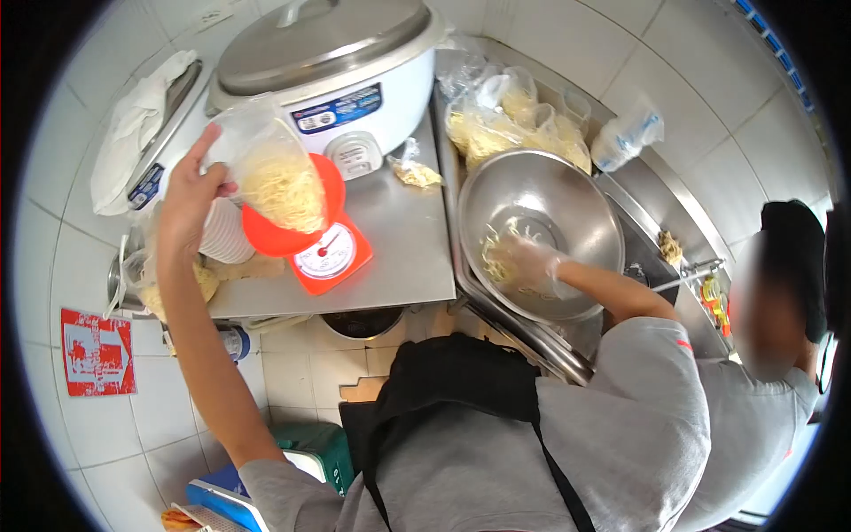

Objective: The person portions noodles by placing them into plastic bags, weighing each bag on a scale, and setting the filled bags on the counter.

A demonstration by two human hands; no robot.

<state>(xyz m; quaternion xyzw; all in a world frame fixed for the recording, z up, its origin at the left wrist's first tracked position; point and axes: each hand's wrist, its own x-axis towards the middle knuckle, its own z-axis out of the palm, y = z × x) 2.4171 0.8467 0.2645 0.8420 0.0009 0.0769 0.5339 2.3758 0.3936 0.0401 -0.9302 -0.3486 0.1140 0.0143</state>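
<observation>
My left hand [193, 191] is closed on the upper edge of a clear plastic bag [257, 133]. Pale noodles [288, 191] fill the bag's lower part, which rests in the orange pan [332, 186] of a kitchen scale [328, 257]. Inside a large steel mixing bowl [567, 191], my right hand [527, 262] wears a clear plastic glove. It touches loose noodles [495, 253] at the bowl's near left side. Its fingers are blurred, so their grip is unclear.
Behind the bowl lie several bags of noodles [505, 124]. A big rice cooker [355, 71] stands behind the scale, with stacked white containers [226, 235] to its left. A small tied bag [415, 168] lies on the steel counter [408, 239]. A co-worker [753, 426] stands at right.
</observation>
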